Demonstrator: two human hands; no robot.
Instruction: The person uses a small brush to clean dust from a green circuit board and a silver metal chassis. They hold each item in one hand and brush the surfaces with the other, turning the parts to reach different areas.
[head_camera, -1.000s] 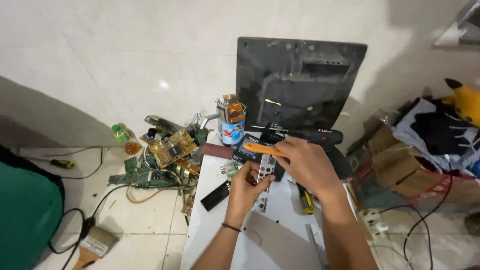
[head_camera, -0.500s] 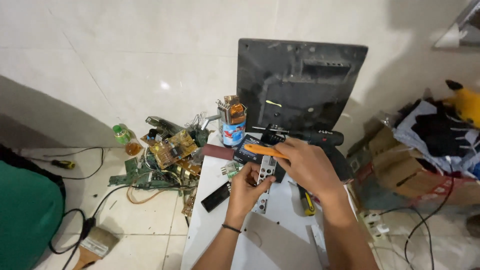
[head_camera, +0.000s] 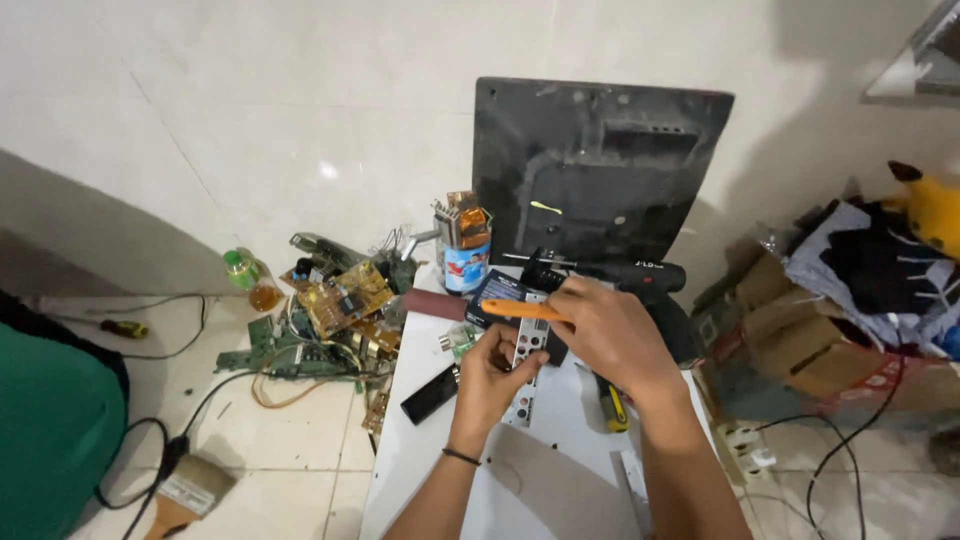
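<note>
Little moved since earlier frames. Left hand (head_camera: 497, 372) pinching perforated silver metal bracket (head_camera: 524, 372); right hand (head_camera: 612, 335) gripping orange-handled screwdriver (head_camera: 522, 309) at its top. Bracket off white worktop (head_camera: 560, 470); work midway.

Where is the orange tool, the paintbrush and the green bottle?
orange tool (head_camera: 520, 310), head view, on its orange handle.
paintbrush (head_camera: 195, 487), head view, on its bristles.
green bottle (head_camera: 243, 270), head view, on its green top part.

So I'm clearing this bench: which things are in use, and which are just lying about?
In use:
left hand on the perforated metal strip
right hand with the orange-handled tool

Lying about:
drill
tin can
circuit boards
paintbrush
black remote
</note>
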